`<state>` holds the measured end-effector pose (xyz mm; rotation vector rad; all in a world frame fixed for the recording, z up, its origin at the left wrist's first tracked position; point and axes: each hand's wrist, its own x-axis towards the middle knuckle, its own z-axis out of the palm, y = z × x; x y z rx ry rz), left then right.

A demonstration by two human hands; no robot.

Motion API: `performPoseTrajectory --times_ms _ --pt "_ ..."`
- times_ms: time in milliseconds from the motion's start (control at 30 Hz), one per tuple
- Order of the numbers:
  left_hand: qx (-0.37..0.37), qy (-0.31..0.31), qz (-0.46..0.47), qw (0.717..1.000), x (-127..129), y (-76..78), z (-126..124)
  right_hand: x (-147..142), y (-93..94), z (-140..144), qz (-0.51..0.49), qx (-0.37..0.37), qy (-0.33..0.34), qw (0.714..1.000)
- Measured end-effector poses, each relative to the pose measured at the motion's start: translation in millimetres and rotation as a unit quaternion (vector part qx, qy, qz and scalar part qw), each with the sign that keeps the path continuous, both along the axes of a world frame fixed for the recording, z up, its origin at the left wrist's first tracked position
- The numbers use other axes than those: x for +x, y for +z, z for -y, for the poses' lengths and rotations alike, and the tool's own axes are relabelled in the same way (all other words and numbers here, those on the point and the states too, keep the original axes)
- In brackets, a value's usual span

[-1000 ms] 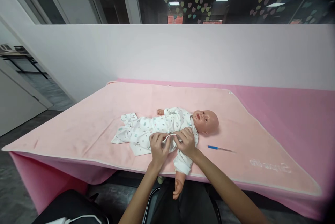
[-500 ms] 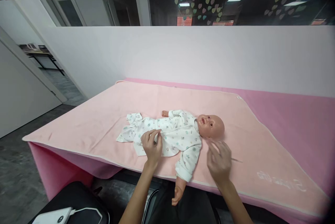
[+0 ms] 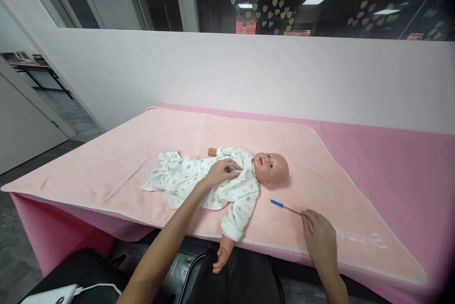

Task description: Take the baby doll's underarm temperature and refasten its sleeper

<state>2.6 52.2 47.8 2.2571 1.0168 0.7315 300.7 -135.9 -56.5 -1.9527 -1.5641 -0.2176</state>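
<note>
A baby doll (image 3: 272, 170) lies on its back, head to the right, in a white printed baby outfit (image 3: 188, 171). At the chest, the fingers and thumb of my left hand (image 3: 223, 174) are closed on the front of the outfit, near the collar. My right hand (image 3: 320, 233) is apart from the doll, below and to the right of its head. Its fingertips pinch the bare end of a thin stick with a blue end (image 3: 277, 203); the blue end points left towards the doll. Whether the stick rests on the blanket I cannot tell.
A pale pink blanket (image 3: 117, 143) covers much of the pink-covered table (image 3: 408, 162). Behind it stands a white partition (image 3: 284, 76). The doll's bare hand (image 3: 222, 259) hangs over the near edge. A white device with a cable (image 3: 50, 294) lies at lower left.
My left hand has moved from the doll's lower body up to its chest. My right hand has shifted right and down, away from the head, and the stick's blue end now shows.
</note>
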Motion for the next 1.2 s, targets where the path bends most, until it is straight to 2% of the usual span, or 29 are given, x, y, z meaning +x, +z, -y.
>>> performPoseTrajectory --times_ms 133,300,367,433,467,500,567,600,667,733,800,833,900,933,967,1033,1200 --pt "0.045 -0.036 -0.058 0.997 -4 7.4 7 -5 17.6 3 -0.122 -0.006 -0.022 0.992" --pt "0.121 -0.016 -0.125 0.985 4 10.9 18 -24 56.8 -1 -0.196 0.077 -0.061 0.976" --pt "0.072 0.020 -0.095 0.993 5 11.0 12 -34 72.6 -5 -0.203 0.110 -0.049 0.972" --pt "-0.053 0.055 -0.037 0.996 2 12.5 -3 -44 85.8 -13 -0.203 0.131 -0.022 0.970" --pt "-0.137 0.064 -0.004 0.988 -2 13.8 -13 -49 91.5 -18 -0.200 0.138 -0.004 0.970" --pt "-0.173 0.063 0.007 0.983 -5 15.5 -24 -54 96.6 -25 -0.196 0.146 0.017 0.970" --pt "-0.197 0.063 0.018 0.978 -12 20.0 -45 -65 106.0 -41 -0.177 0.170 0.060 0.968" --pt "-0.191 0.081 0.023 0.978 -13 23.2 -53 -71 110.7 -51 -0.161 0.186 0.083 0.966" --pt "-0.154 0.125 0.024 0.980 -13 32.0 -63 -84 120.6 -72 -0.110 0.214 0.123 0.963" --pt "-0.109 0.150 0.024 0.982 -10 44.0 -63 -96 131.1 -92 -0.056 0.203 0.148 0.966" --pt "-0.012 0.143 -0.017 0.990 -5 57.7 -56 -109 140.8 -109 -0.023 0.153 0.154 0.976" --pt "0.068 0.131 -0.068 0.987 -2 64.3 -50 -114 144.6 -117 -0.014 0.122 0.156 0.980" --pt "0.216 0.100 -0.189 0.953 1 75.1 -38 -125 148.8 -132 -0.001 0.066 0.155 0.986" --pt "0.263 0.084 -0.240 0.931 2 78.9 -32 -131 148.8 -140 0.005 0.046 0.148 0.988" --pt "0.288 0.070 -0.273 0.915 3 81.3 -27 -136 147.4 -149 0.011 0.028 0.142 0.989" --pt "0.299 0.047 -0.298 0.905 2 82.4 -18 -145 141.1 -167 0.019 0.014 0.140 0.990" --pt "0.269 -0.003 -0.281 0.921 -5 70.1 -9 -155 123.4 -193 0.021 0.059 0.214 0.975"
